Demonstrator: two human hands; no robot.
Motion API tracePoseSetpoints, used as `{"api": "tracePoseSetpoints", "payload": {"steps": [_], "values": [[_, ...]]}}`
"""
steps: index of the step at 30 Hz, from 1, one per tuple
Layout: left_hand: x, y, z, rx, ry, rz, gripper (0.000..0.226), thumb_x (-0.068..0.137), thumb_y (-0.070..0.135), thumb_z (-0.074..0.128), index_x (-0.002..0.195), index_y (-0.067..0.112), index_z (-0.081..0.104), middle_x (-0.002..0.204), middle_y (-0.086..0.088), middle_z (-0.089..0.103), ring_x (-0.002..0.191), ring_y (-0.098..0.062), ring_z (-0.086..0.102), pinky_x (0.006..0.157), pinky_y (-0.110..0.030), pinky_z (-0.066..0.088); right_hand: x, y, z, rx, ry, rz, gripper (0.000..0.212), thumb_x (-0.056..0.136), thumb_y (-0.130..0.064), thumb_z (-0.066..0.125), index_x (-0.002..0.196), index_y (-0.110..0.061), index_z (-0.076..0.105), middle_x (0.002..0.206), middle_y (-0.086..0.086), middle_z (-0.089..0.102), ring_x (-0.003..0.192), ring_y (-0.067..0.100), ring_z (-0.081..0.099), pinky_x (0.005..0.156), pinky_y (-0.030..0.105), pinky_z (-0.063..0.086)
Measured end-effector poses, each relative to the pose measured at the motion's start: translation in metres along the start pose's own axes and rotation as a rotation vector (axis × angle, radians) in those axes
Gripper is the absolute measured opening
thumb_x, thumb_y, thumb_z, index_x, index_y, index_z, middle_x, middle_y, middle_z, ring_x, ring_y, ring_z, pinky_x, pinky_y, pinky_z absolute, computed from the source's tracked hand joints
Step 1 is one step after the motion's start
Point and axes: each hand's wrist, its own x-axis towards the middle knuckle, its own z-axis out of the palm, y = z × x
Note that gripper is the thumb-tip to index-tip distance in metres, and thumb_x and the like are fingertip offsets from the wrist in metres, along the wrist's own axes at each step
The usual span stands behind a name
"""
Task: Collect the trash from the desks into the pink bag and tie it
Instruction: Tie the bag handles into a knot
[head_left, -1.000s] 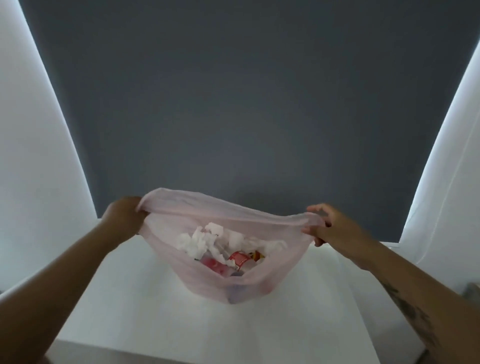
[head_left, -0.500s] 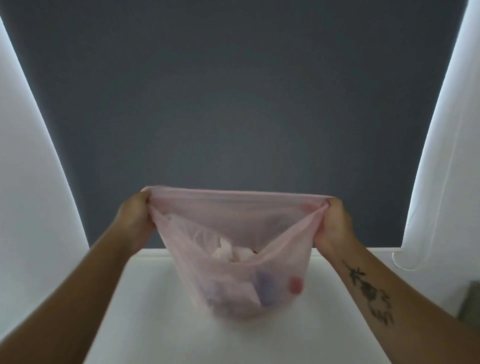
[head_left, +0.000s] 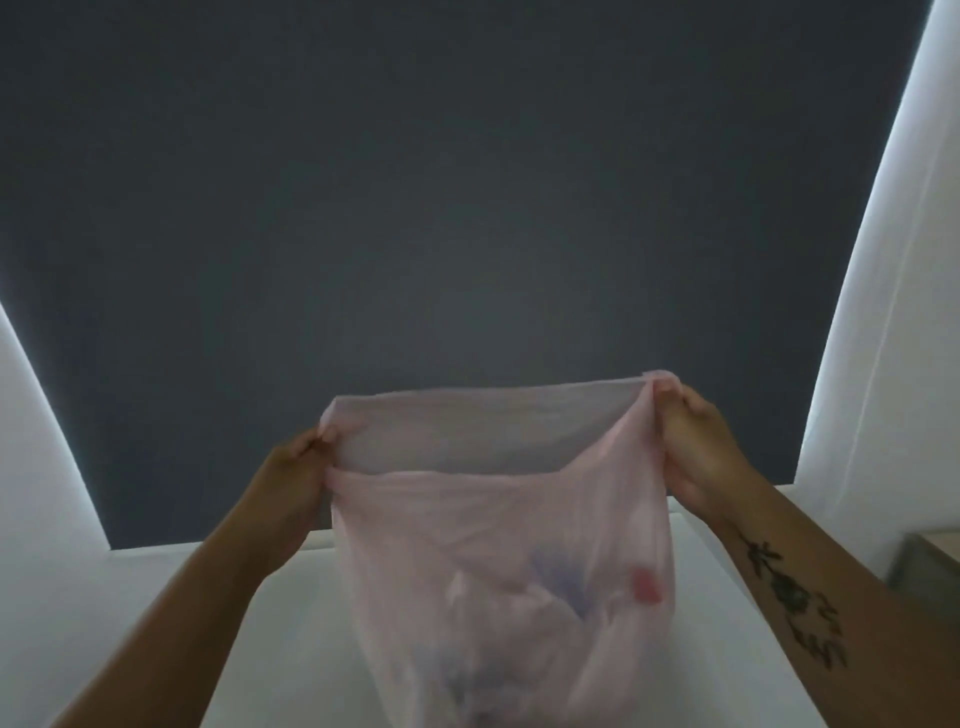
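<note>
From the head camera we look at a pink bag (head_left: 498, 519) held up in front of a dark grey wall panel (head_left: 467, 208). Its lower part hangs over the white desk (head_left: 311, 623). The bag runs off the bottom edge of the picture, so we cannot tell whether it rests on the desk. The left hand (head_left: 296, 483) grips the left corner of the bag's rim, its fingers curled round bunched plastic. The right hand (head_left: 696, 452) grips the right corner in the same way and is held a little higher. Between them the mouth is pulled wide: the far rim is stretched nearly straight and the near rim sags lower. Through the thin, translucent plastic we make out trash (head_left: 519, 613) gathered in the lower half. There is a small red piece (head_left: 645, 585) near the right side, a bluish-purple patch (head_left: 561, 577) beside it toward the middle, and pale crumpled shapes around them. All of it is blurred, and we can read no label or brand on any piece. Along the right forearm we see a dark tattoo (head_left: 795, 608), a flower-like form with marks that may be letters, too blurred to read. White walls (head_left: 893, 312) flank the dark panel on both sides, with a bright strip of light along each edge. At the right edge, beyond the desk, we see the corner of a grey-brown object (head_left: 927, 564) that we cannot identify.
</note>
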Motion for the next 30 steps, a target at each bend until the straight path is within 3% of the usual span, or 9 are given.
{"api": "tracePoseSetpoints", "payload": {"steps": [4, 6, 9, 12, 17, 21, 25, 28, 30], "values": [[0.001, -0.011, 0.02, -0.276, 0.123, -0.074, 0.037, 0.106, 0.031, 0.038, 0.098, 0.016, 0.071, 0.092, -0.005, 0.072, 0.089, -0.023, 0.065, 0.075, -0.038, 0.053, 0.009, 0.005, 0.015, 0.363, 0.045, 0.195, 0.015, 0.088, -0.019, 0.065, 0.097, -0.008, 0.069, 0.084, 0.011, 0.068, 0.075, 0.026, 0.067, 0.081, 0.045, 0.056], [-0.005, -0.008, 0.04, -0.479, 0.191, -0.154, 0.031, 0.105, 0.028, 0.042, 0.096, 0.012, 0.068, 0.082, -0.003, 0.075, 0.078, -0.018, 0.071, 0.066, -0.033, 0.059, 0.012, 0.01, 0.028, 0.569, 0.037, 0.286, 0.013, 0.091, -0.015, 0.056, 0.081, -0.009, 0.062, 0.074, 0.008, 0.068, 0.064, 0.021, 0.068, 0.075, 0.039, 0.057], [-0.009, 0.001, 0.061, -0.556, 0.2, -0.179, 0.027, 0.098, 0.029, 0.052, 0.1, 0.008, 0.069, 0.094, -0.01, 0.072, 0.084, -0.026, 0.07, 0.078, -0.039, 0.058, 0.023, 0.019, 0.038, 0.708, 0.09, 0.32, 0.025, 0.085, -0.01, 0.039, 0.062, -0.017, 0.033, 0.059, 0.001, 0.035, 0.043, 0.016, 0.039, 0.06, 0.03, 0.046], [-0.011, 0.005, 0.061, -0.538, 0.05, -0.104, 0.039, 0.097, 0.038, 0.05, 0.112, 0.006, 0.065, 0.108, -0.018, 0.07, 0.101, -0.029, 0.068, 0.09, -0.043, 0.054, 0.025, 0.017, 0.033, 0.639, 0.005, 0.326, 0.032, 0.093, -0.027, 0.051, 0.066, -0.018, 0.037, 0.052, -0.003, 0.034, 0.047, 0.014, 0.032, 0.06, 0.027, 0.038], [-0.023, -0.009, 0.046, -0.351, -0.031, -0.09, 0.032, 0.095, -0.009, 0.038, 0.117, -0.006, 0.062, 0.112, -0.023, 0.069, 0.093, -0.026, 0.07, 0.08, -0.034, 0.06, 0.029, 0.025, 0.024, 0.366, -0.079, 0.186, 0.017, 0.097, 0.002, 0.046, 0.09, -0.012, 0.054, 0.071, 0.002, 0.051, 0.053, 0.01, 0.042, 0.055, 0.023, 0.041], [-0.027, -0.022, 0.047, -0.371, -0.078, -0.116, 0.033, 0.104, 0.019, 0.043, 0.118, -0.002, 0.064, 0.115, -0.021, 0.07, 0.102, -0.026, 0.07, 0.089, -0.037, 0.057, 0.031, 0.035, 0.021, 0.395, -0.046, 0.188, 0.009, 0.103, -0.015, 0.046, 0.102, -0.016, 0.055, 0.106, 0.006, 0.069, 0.063, 0.011, 0.051, 0.057, 0.02, 0.047], [-0.023, -0.028, 0.059, -0.449, 0.02, -0.118, 0.044, 0.104, 0.038, 0.039, 0.118, 0.006, 0.065, 0.112, -0.013, 0.073, 0.105, -0.022, 0.07, 0.091, -0.04, 0.054, 0.025, 0.036, 0.015, 0.517, -0.024, 0.239, 0.014, 0.102, -0.025, 0.049, 0.111, -0.017, 0.057, 0.101, 0.005, 0.071, 0.086, 0.022, 0.069, 0.069, 0.038, 0.055], [-0.016, -0.033, 0.07, -0.708, 0.148, -0.201, 0.042, 0.105, 0.041, 0.037, 0.098, 0.013, 0.067, 0.086, -0.005, 0.076, 0.081, -0.017, 0.073, 0.08, -0.034, 0.059, 0.018, 0.03, 0.019, 0.542, 0.0, 0.313, 0.012, 0.098, -0.025, 0.056, 0.096, -0.015, 0.06, 0.058, 0.0, 0.054, 0.055, 0.018, 0.059, 0.062, 0.037, 0.055], [-0.011, -0.032, 0.08, -0.857, 0.249, -0.221, 0.041, 0.106, 0.03, 0.035, 0.068, 0.021, 0.048, 0.051, 0.004, 0.053, 0.044, -0.012, 0.053, 0.057, -0.026, 0.054, 0.015, 0.029, 0.024, 0.539, 0.019, 0.357, 0.018, 0.097, -0.032, 0.057, 0.092, -0.015, 0.058, 0.055, -0.002, 0.047, 0.046, 0.013, 0.048, 0.058, 0.034, 0.051]]}}
